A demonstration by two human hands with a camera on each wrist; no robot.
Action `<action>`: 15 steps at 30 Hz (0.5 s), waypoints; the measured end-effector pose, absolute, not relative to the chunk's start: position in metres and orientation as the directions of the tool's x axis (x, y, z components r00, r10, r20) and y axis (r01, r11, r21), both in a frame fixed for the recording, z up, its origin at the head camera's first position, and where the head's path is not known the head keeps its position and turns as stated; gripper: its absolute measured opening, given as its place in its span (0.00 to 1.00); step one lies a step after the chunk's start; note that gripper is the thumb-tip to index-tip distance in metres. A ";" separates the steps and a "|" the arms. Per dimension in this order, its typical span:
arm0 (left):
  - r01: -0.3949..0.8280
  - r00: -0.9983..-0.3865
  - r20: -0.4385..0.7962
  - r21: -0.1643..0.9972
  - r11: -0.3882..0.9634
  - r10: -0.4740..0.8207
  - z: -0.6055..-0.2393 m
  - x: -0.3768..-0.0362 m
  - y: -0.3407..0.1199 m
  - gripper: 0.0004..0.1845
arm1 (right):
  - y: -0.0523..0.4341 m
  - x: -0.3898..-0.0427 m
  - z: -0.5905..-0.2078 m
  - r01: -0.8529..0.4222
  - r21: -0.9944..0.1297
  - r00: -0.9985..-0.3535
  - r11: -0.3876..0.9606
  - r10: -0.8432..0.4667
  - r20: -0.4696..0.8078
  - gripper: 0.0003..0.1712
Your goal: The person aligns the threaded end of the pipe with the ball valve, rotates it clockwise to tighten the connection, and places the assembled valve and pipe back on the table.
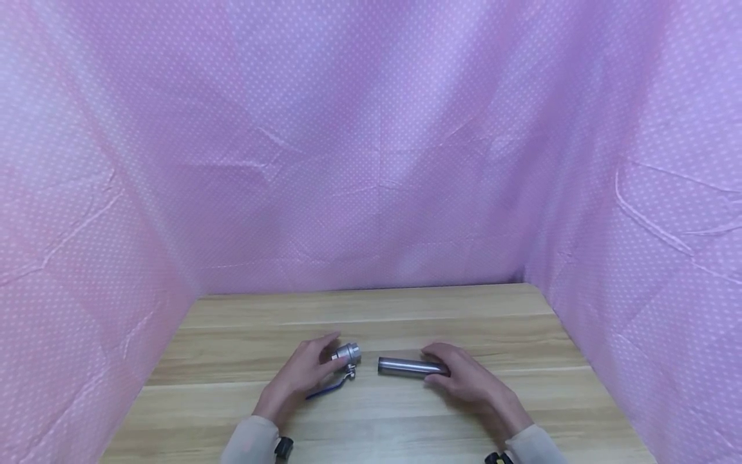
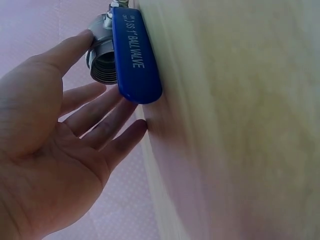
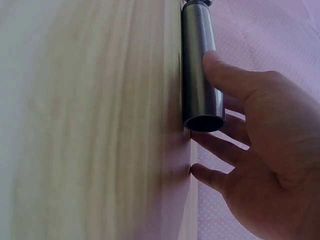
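Head view, one wooden tabletop (image 1: 406,309), one silver metal ball valve with a blue lever handle (image 1: 346,356) by my left hand (image 1: 304,374), one grey steel tube (image 1: 408,367) under my right hand (image 1: 469,383), left wrist view, fingers relaxed, thumb touching the valve's threaded end, handle lettering readable only here, right wrist view, the tube's hollow end, thumb resting on it, fingers spread.

**A curtained recording booth, not a home or workshop**

The place reads as a staged recording booth. A pale wooden table (image 1: 371,309) stands boxed in on three sides by pink-violet polka-dot cloth (image 1: 371,161), hung as a backdrop and creased where it has been folded (the wrinkles show plainly on the right wall). Nothing of a room shows beyond the cloth. On the table lie only plumbing parts: a steel ball valve (image 1: 346,354) with a blue handle and a short metal pipe (image 1: 408,367).
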State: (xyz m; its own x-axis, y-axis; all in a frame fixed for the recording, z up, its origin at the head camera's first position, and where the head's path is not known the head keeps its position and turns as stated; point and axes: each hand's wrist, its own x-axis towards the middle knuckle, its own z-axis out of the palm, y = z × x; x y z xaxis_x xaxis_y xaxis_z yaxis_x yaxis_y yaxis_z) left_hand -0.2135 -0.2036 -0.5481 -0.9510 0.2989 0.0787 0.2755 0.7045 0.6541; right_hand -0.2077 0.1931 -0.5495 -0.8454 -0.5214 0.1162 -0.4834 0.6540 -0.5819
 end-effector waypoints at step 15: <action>0.316 -0.933 0.072 0.633 0.707 0.353 -0.546 -0.214 -0.201 0.22 | 0.197 -0.208 -0.551 -0.540 -0.493 -0.827 0.683 -0.539 0.158 0.16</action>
